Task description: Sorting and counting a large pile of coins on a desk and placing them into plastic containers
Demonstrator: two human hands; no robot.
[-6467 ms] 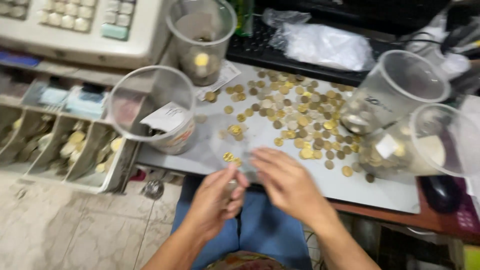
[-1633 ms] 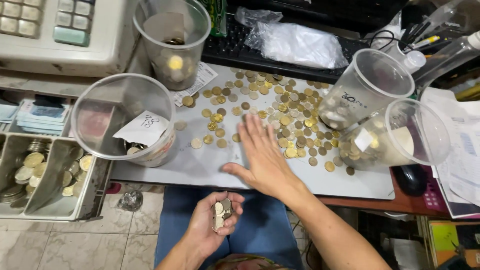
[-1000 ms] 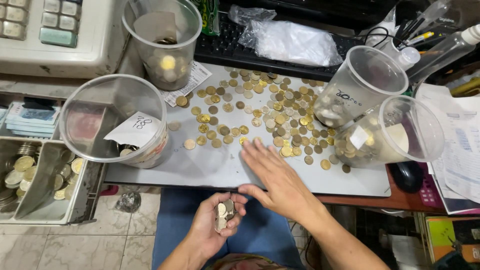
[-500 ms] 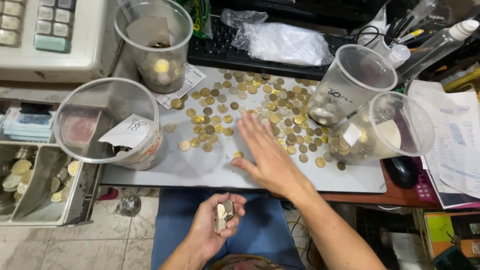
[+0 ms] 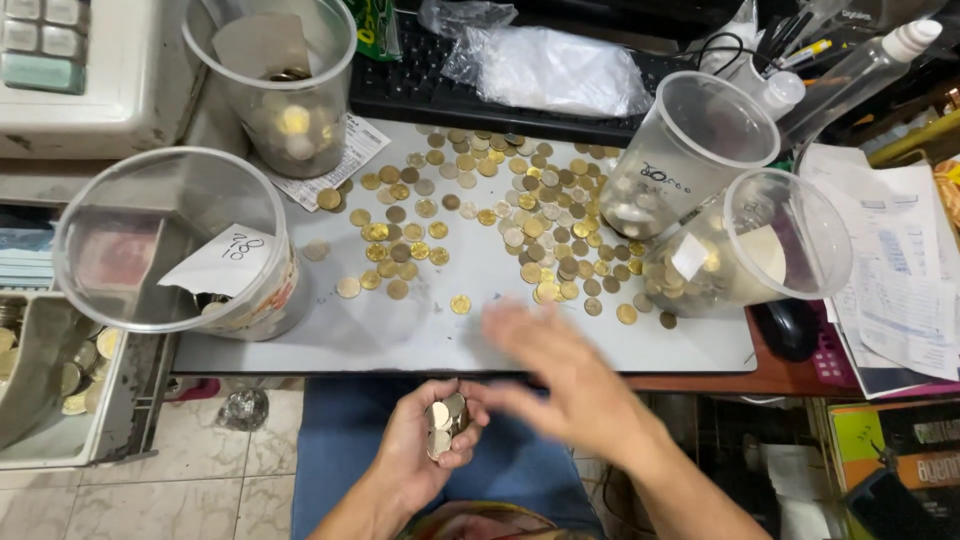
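The left hand [image 5: 425,450] is cupped palm up below the table edge, over the person's lap, its fingers curled around a small stack of round silver and gold metal coins [image 5: 443,423]. The right hand [image 5: 570,385] is beside it, blurred by motion, fingers spread and loose with nothing visibly in them, its fingertips close to the held coins.

Just above both hands lies a flat pale grey board [image 5: 420,335] on the desk. A wide scatter of loose gold and silver coins [image 5: 500,215] covers its upper middle; the nearest single coin sits near the right hand's fingertips.

Four clear plastic tubs stand around the scatter. A large round tub with a white paper slip [image 5: 180,245] is at the left. A taller tub holding a few coins [image 5: 280,85] is behind it. Two tubs lie tilted on the right, one upper [image 5: 685,150] and one lower with coins inside [image 5: 745,245].

A grey cash register [image 5: 90,70] fills the top left corner, and its open drawer of coins [image 5: 60,380] is at the lower left. A black keyboard [image 5: 430,90] runs behind the board.
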